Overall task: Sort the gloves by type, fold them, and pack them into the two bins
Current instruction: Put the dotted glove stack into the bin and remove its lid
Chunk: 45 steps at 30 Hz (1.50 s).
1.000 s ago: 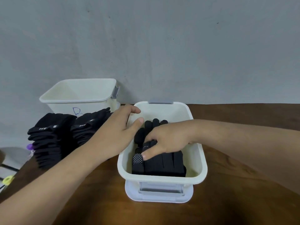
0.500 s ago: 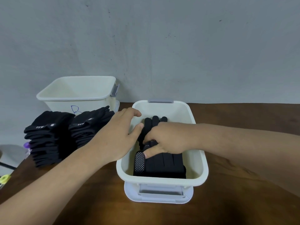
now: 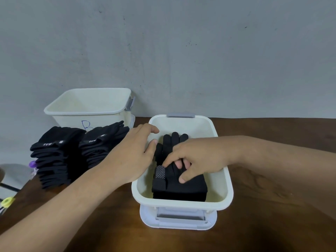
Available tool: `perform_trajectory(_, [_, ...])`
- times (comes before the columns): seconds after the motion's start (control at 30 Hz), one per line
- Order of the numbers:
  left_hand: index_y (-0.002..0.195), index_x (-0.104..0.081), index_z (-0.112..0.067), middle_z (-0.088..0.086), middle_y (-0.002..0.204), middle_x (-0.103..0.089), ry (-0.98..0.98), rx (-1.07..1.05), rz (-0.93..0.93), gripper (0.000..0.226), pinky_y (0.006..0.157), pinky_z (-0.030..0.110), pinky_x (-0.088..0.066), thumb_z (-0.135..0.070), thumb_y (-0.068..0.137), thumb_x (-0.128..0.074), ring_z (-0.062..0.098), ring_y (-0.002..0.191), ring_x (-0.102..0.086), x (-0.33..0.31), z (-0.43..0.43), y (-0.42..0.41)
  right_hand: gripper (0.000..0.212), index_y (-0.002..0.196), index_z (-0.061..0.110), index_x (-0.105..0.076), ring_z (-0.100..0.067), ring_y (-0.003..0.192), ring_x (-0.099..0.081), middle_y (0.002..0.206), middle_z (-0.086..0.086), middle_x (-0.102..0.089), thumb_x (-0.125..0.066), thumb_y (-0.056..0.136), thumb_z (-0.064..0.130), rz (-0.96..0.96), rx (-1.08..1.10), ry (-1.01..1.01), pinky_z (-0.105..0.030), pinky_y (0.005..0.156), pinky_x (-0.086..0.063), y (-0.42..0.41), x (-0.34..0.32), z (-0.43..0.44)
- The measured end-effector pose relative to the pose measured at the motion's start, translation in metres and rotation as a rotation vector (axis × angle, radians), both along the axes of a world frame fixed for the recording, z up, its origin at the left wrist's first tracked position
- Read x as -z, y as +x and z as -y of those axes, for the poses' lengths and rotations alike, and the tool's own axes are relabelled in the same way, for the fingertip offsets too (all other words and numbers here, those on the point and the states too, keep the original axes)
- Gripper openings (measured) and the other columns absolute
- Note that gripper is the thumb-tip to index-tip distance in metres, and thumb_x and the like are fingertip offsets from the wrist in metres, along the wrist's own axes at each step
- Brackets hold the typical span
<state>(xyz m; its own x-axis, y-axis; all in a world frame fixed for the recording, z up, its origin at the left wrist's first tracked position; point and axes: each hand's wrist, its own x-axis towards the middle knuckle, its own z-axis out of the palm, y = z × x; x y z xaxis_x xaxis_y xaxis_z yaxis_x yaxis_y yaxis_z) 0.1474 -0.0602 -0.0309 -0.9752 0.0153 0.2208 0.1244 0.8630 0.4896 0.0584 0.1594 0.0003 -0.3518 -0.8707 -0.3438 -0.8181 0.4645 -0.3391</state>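
Observation:
A white bin (image 3: pixel 181 204) stands in the middle of the table and holds a folded stack of black gloves (image 3: pixel 192 188). One glove on top has a dotted fingertip (image 3: pixel 160 171), and its other fingers stick up toward the far wall. My right hand (image 3: pixel 198 157) is inside the bin with curled fingers gripping the top glove and its thumb on the stack. My left hand (image 3: pixel 131 157) hovers relaxed at the bin's left wall and holds nothing. A second white bin marked B (image 3: pixel 87 110) stands at the back left. In front of it are two piles of black gloves (image 3: pixel 52 157) (image 3: pixel 101 144).
The near bin sits on a white lid with a grey handle (image 3: pixel 179 220). Beyond the brown wooden table's (image 3: pixel 272 215) left edge lie a purple item (image 3: pixel 32 163) and a yellow ring (image 3: pixel 7 201). A grey wall runs close behind the bins.
My right hand has slid toward me over the top glove, its thumb now spread onto the stack. My left hand has stayed at the bin's left wall.

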Motion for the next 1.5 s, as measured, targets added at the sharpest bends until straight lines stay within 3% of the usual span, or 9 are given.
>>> perform_trajectory(0.2, [0.143, -0.046, -0.033, -0.019, 0.134, -0.051, 0.015, -0.012, -0.013, 0.033, 0.097, 0.024, -0.039, -0.035, 0.11, -0.044, -0.004, 0.118, -0.044, 0.0, 0.0, -0.001, 0.057, 0.151, 0.036, -0.054, 0.0, 0.093, -0.057, 0.111, 0.011, -0.06, -0.075, 0.098, 0.038, -0.018, -0.007, 0.015, -0.017, 0.082, -0.045, 0.003, 0.002, 0.001])
perform_trajectory(0.33, [0.144, -0.047, -0.033, -0.026, 0.119, -0.051, 0.12, -0.058, -0.004, 0.034, 0.089, 0.008, -0.033, -0.032, 0.109, -0.049, -0.014, 0.107, -0.047, 0.001, -0.002, -0.001, 0.035, 0.134, 0.035, -0.068, -0.004, 0.089, -0.069, 0.105, 0.016, -0.07, -0.073, 0.1, 0.029, 0.028, 0.204, -0.284, -0.017, 0.084, -0.053, -0.005, -0.007, -0.016])
perform_trajectory(0.53, [0.166, -0.019, -0.029, -0.014, 0.162, -0.039, 0.341, -0.171, 0.15, 0.075, 0.115, 0.03, -0.034, -0.037, 0.104, -0.061, 0.007, 0.143, -0.042, -0.006, -0.001, -0.004, 0.044, 0.138, 0.035, -0.063, -0.002, 0.122, -0.057, 0.131, 0.017, -0.06, -0.075, 0.096, 0.03, -0.211, 0.71, -0.687, -0.025, 0.104, -0.044, -0.02, 0.015, -0.054])
perform_trajectory(0.63, [0.164, -0.024, -0.03, -0.015, 0.144, -0.056, 0.446, -0.198, 0.27, 0.071, 0.104, 0.032, -0.045, -0.036, 0.104, -0.061, 0.011, 0.125, -0.057, -0.013, -0.009, -0.005, 0.06, 0.148, 0.031, -0.054, -0.012, 0.124, -0.058, 0.141, 0.012, -0.058, -0.078, 0.093, 0.04, 0.174, 1.066, -0.738, -0.03, 0.089, -0.049, -0.012, 0.022, -0.07])
perform_trajectory(0.73, [0.15, -0.038, -0.037, -0.024, 0.116, -0.061, 0.472, -0.169, 0.259, 0.051, 0.082, 0.023, -0.047, -0.03, 0.104, -0.06, 0.001, 0.105, -0.061, -0.023, -0.023, -0.008, 0.044, 0.138, 0.028, -0.063, -0.019, 0.11, -0.064, 0.131, 0.006, -0.065, -0.071, 0.098, 0.046, 0.742, 1.142, -0.611, -0.042, 0.071, -0.064, 0.002, 0.026, -0.079])
perform_trajectory(0.8, [0.15, -0.039, -0.037, -0.018, 0.127, -0.065, 0.471, -0.151, 0.244, 0.056, 0.093, 0.031, -0.052, -0.036, 0.1, -0.062, 0.008, 0.113, -0.064, -0.03, -0.032, -0.016, 0.038, 0.135, 0.025, -0.066, -0.027, 0.114, -0.07, 0.132, -0.002, -0.069, -0.067, 0.101, 0.041, 0.9, 1.126, -0.609, -0.045, 0.07, -0.066, 0.005, 0.031, -0.087])
perform_trajectory(0.93, [0.163, -0.024, -0.039, -0.013, 0.143, -0.054, 0.411, -0.081, 0.281, 0.082, 0.116, 0.044, -0.044, -0.044, 0.092, -0.065, 0.019, 0.132, -0.058, -0.053, -0.049, -0.037, 0.039, 0.14, 0.014, -0.059, -0.036, 0.11, -0.073, 0.129, -0.014, -0.072, -0.054, 0.102, 0.019, 0.977, 1.234, -0.761, -0.044, 0.064, -0.064, -0.001, 0.037, -0.103])
perform_trajectory(1.2, [0.147, -0.052, -0.026, -0.005, 0.142, -0.059, 0.458, -0.135, -0.079, 0.04, 0.112, 0.035, -0.044, -0.026, 0.106, -0.057, 0.015, 0.128, -0.058, -0.103, -0.046, -0.093, 0.03, 0.131, 0.014, -0.059, -0.044, 0.112, -0.07, 0.126, -0.021, -0.067, -0.05, 0.104, 0.004, 1.243, 1.409, -1.386, -0.066, 0.087, -0.061, -0.019, 0.029, -0.11])
perform_trajectory(1.5, [0.146, -0.05, -0.023, -0.005, 0.142, -0.057, 0.177, -0.153, 0.185, 0.041, 0.107, 0.03, -0.041, -0.026, 0.106, -0.054, 0.016, 0.133, -0.054, 0.016, -0.026, -0.099, 0.02, 0.105, 0.016, -0.068, -0.03, 0.095, -0.067, 0.137, -0.005, -0.054, -0.079, 0.093, 0.004, 1.185, 1.673, -1.667, -0.039, 0.087, -0.066, -0.059, 0.035, -0.072])
